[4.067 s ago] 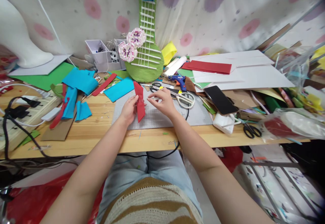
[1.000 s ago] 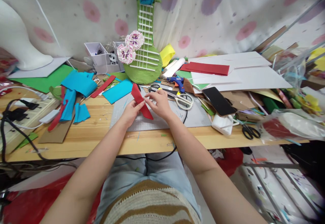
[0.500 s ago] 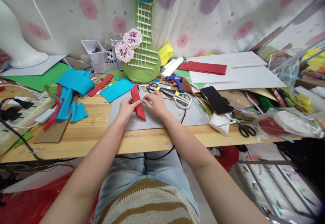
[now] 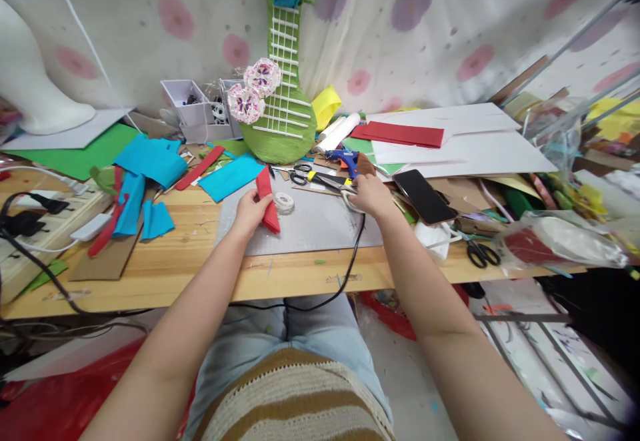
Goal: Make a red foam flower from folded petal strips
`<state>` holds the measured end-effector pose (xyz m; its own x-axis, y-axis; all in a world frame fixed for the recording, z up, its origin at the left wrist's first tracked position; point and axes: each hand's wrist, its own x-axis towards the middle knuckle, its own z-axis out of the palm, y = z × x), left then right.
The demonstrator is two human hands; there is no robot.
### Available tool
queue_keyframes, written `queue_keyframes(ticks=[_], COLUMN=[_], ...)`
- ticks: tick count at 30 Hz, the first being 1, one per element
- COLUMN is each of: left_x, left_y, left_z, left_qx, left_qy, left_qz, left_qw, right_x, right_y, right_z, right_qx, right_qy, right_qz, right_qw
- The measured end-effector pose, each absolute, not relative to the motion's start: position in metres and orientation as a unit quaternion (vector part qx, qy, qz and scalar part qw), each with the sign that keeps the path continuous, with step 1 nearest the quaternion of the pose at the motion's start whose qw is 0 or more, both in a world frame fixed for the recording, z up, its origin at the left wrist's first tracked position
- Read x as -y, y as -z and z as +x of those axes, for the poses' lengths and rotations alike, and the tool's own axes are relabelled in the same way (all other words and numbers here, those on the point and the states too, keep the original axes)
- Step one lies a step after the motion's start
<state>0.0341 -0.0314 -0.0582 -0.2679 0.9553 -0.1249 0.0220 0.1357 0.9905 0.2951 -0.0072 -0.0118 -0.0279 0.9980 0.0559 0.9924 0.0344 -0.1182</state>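
My left hand [image 4: 251, 211] pinches a folded red paper strip [image 4: 268, 202] at its middle, holding it over the grey cutting mat [image 4: 320, 227]. A small roll of clear tape [image 4: 284, 202] lies on the mat just right of the strip. My right hand [image 4: 369, 195] has reached to the right and closes over the white handles of a pair of scissors [image 4: 327, 183] at the mat's far right corner. The scissors' blades point left, toward the green paper guitar [image 4: 281, 111].
A black phone [image 4: 423, 195] lies right of my right hand, a blue glue gun [image 4: 345, 157] behind it. Blue and red paper scraps [image 4: 150, 181] litter the left. A power strip [image 4: 35, 227] and cables sit far left. Black scissors [image 4: 477, 254] lie at right. White sheets [image 4: 465, 144] are stacked behind.
My right hand let go of the red strip and moved right onto the scissors' handles. The tape roll now shows on the mat. My left hand still holds the strip.
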Motion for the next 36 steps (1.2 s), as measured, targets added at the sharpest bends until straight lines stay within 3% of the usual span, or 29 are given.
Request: queue_keyframes(ticks=[7,12,18,26,31,36], left_x=[0.040,0.044,0.035,0.023,0.024,0.025], left_y=[0.047,0.045,0.046,0.020,0.011,0.020], left_z=[0.035,0.035,0.027,0.010,0.008,0.004], left_qx=[-0.568,-0.562,-0.557,-0.579,-0.568,-0.587], left_qy=[-0.516,-0.528,-0.508,-0.425,-0.430,-0.444], left_qz=[0.378,0.382,0.511,0.641,0.626,0.577], left_qw=[0.518,0.510,0.413,0.272,0.316,0.354], right_x=[0.009,0.016,0.021,0.010,0.012,0.016], right_y=[0.020,0.002,-0.002,-0.014,-0.017,-0.007], right_z=[0.298,0.298,0.296,0.286,0.287,0.287], right_qx=[0.727,0.727,0.805,0.878,0.881,0.851], right_qy=[0.026,-0.033,-0.106,-0.108,-0.120,-0.077], right_qz=[-0.686,-0.686,-0.578,-0.465,-0.457,-0.517], right_qw=[-0.013,0.010,0.081,0.014,-0.009,0.057])
